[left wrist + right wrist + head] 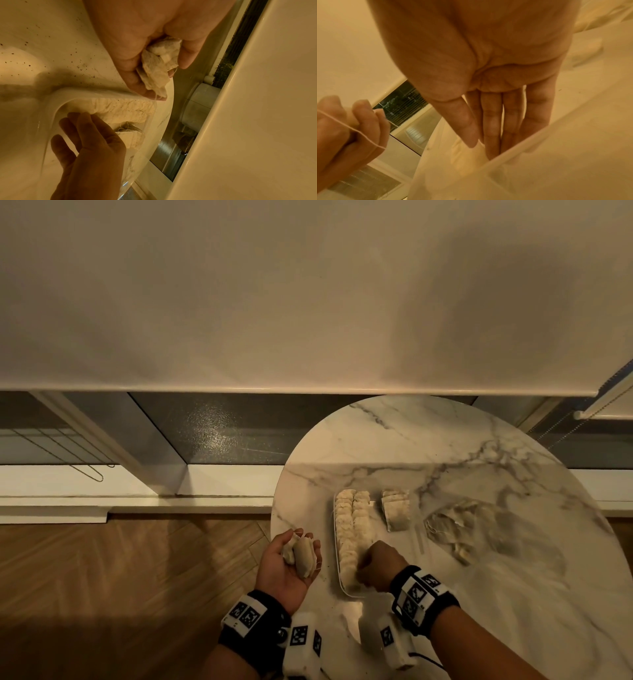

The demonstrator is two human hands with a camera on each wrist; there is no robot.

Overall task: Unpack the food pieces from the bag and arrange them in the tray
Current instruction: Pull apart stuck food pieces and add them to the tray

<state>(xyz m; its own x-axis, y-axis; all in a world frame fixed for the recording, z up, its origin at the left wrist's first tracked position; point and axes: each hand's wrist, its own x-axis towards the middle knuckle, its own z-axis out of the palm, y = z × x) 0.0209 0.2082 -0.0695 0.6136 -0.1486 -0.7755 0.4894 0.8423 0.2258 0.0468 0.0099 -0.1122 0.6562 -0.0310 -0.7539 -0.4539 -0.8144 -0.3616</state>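
Food pieces (pixel 352 529) are lying in two rows in the tray (pixel 344 589); right hand (pixel 378 565), fingers straight, is pressing them. At nine o'clock, left hand (pixel 289 563) is cupping more pieces (pixel 301 553); bag (pixel 459 525) is lying at three o'clock on the table (pixel 479 446)

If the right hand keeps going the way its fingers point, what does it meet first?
Likely the rows of tea bags in the tray: the right hand already has straight fingertips at their near end. Whether they touch is unclear.

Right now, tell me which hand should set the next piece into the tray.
Right. The right hand is open, its fingers already at the rows in the tray; the left hand only holds spare pieces beside it.
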